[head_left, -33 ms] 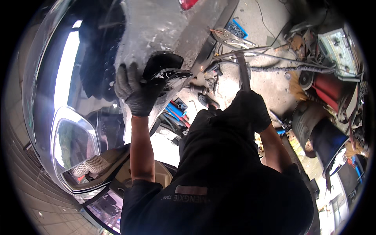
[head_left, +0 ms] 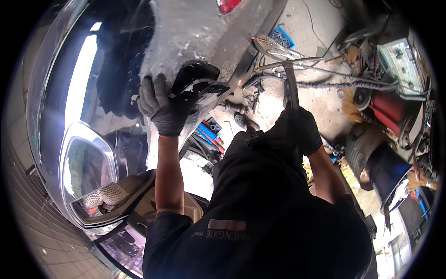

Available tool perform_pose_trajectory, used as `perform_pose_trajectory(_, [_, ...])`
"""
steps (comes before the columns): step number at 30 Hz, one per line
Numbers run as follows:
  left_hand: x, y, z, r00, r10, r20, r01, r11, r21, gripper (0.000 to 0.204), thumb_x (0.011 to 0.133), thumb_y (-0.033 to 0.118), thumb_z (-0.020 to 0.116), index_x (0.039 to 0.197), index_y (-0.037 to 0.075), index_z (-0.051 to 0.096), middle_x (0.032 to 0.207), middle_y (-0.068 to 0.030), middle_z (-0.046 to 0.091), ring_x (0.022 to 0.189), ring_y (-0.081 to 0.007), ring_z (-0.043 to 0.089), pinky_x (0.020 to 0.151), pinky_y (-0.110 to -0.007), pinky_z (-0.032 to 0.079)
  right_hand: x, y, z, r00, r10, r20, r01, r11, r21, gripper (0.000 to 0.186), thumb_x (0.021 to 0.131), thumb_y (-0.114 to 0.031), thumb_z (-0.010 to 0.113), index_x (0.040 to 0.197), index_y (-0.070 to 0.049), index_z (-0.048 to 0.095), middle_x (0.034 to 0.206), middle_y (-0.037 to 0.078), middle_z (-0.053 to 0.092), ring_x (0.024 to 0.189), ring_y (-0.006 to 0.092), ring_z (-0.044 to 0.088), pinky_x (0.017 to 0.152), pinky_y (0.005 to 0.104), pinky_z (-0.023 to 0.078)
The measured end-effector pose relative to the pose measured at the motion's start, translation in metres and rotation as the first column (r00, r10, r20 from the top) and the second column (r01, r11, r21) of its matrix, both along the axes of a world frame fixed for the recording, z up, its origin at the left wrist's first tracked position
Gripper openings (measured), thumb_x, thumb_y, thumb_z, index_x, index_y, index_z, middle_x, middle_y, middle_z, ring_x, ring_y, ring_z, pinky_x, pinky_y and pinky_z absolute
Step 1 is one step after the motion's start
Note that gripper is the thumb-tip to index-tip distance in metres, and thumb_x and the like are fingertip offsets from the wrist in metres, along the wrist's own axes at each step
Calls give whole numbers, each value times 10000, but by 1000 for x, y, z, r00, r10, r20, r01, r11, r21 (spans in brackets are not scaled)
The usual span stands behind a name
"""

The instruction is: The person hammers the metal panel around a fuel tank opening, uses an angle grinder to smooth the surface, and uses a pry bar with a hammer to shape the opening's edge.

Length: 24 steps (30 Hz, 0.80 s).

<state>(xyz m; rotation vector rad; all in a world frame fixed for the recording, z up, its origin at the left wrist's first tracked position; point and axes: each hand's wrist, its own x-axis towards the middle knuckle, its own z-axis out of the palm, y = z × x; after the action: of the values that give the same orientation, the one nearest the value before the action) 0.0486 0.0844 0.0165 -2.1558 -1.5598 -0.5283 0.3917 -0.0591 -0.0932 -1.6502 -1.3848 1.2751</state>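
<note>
My left hand (head_left: 162, 106), in a dark grey glove, lies with fingers stretched out on the side panel of a car. Grey, scuffed bare metal (head_left: 183, 39) shows on this panel beside glossy dark paintwork. Close to the thumb is a dark recess (head_left: 197, 74) in the panel, with a dark piece jutting out at its lower edge; part of it is hidden by the hand. My right hand (head_left: 301, 131), also gloved, is closed round the handle of a hammer (head_left: 291, 83) with a long, thin, slightly curved head. The hammer is held up, apart from the car.
Behind the hammer, cables and a hose (head_left: 344, 85) cross the floor. A blue tray (head_left: 282, 37) of small parts lies near clamps. At right stand a red machine (head_left: 385, 109) and a dark drum (head_left: 367, 149). Tools with blue and red handles (head_left: 209, 134) lie beside the car.
The view has shifted very slightly. My left hand stays flat on the panel, and the right still grips the hammer in much the same place.
</note>
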Motion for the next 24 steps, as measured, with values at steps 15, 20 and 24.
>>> perform_pose_trajectory(15, [-49,-46,-21,963,222,152,-238,966,99,827,714,568,801,1338,86,551,1445,-201,468,1319,-410,423,1076,-553,314,18,15,9,981,-156,-111,101,914,-393,249,934,-298,636,823,-77,605,597,-18,498,515,120,494,475,306,396])
perform_pose_trajectory(20, [-82,-85,-48,948,281,150,-307,932,193,644,849,451,749,1313,43,570,1417,-234,496,1303,-438,439,1069,-574,330,18,-22,-7,799,121,589,-150,989,-1,75,865,-148,590,828,-93,626,754,184,621,682,356,634,581,465,492])
perform_pose_trajectory(24, [-76,-95,-71,945,266,190,-306,924,229,622,912,491,646,1340,46,573,1448,-224,483,1315,-446,431,1067,-596,324,25,-51,-19,886,-414,210,460,843,-279,130,893,-182,608,812,-82,629,703,134,609,635,305,623,577,433,493])
